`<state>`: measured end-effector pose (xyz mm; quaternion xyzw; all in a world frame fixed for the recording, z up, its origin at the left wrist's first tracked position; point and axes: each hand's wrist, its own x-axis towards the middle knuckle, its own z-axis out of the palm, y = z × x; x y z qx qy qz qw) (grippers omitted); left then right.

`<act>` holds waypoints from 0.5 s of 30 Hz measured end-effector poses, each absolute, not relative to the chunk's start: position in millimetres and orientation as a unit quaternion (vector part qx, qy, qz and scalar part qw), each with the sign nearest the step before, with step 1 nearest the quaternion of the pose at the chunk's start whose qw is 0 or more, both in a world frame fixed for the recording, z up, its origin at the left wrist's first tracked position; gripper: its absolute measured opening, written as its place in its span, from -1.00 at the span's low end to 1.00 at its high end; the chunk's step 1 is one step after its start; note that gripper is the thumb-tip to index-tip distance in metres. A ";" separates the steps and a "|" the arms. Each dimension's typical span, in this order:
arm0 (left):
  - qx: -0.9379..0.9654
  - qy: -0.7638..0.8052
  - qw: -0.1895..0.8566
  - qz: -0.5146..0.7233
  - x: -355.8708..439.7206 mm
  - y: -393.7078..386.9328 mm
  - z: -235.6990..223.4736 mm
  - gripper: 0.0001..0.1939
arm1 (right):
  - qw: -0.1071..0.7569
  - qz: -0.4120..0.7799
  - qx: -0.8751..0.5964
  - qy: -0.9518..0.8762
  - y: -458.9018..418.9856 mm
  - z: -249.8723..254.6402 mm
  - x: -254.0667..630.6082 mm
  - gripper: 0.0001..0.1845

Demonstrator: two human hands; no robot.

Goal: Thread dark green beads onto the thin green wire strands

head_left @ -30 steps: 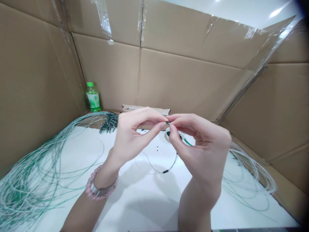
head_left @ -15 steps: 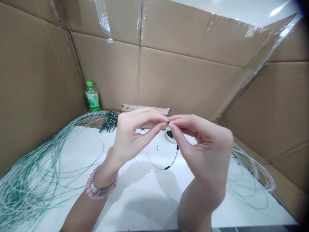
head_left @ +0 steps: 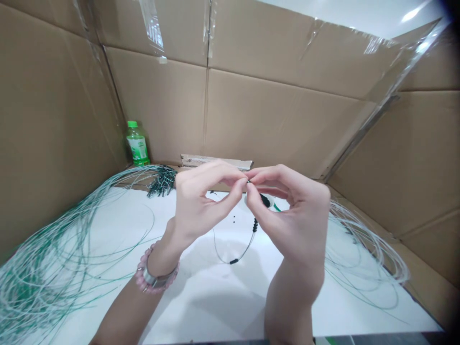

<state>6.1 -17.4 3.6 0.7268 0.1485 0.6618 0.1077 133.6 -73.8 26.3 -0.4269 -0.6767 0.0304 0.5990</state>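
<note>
The left hand (head_left: 203, 206) and right hand (head_left: 291, 215) meet in the air above the white worktop (head_left: 201, 302), each narrowed to a tight pinch between thumb and forefinger. Together they hold the end of a thin dark wire (head_left: 247, 244), whose tip sits between the fingertips (head_left: 247, 182). The wire hangs below them in a loop, threaded with small black beads (head_left: 255, 225). Just behind the right hand sits a small white dish (head_left: 247, 200), partly hidden, with dark beads showing in or at it. Two loose beads (head_left: 234, 220) lie on the worktop below the hands. Large tangled bundles of green-and-white wire (head_left: 43, 273) spread to the left, with more (head_left: 362, 258) to the right. A cluster of black-tipped wire ends (head_left: 163, 182) lies at the back, near a green-capped plastic bottle (head_left: 137, 143) and the cardboard walls (head_left: 161, 110). A pink beaded bracelet (head_left: 154, 280) circles the left wrist.
</note>
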 end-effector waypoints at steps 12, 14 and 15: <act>0.716 0.142 0.156 0.666 22.6 -6.0 -5.6 -0.93 | 0.532 0.113 -0.466 -0.698 -65.5 30.1 157.5 -0.94; 0.699 0.122 0.210 0.672 28.5 1.5 -11.1 -0.97 | 0.530 0.105 -0.475 -0.695 -63.5 29.2 157.6 -0.92; 0.693 0.113 0.249 0.667 31.3 7.2 -15.1 -0.98 | 0.528 0.098 -0.480 -0.693 -63.2 29.0 157.9 -0.91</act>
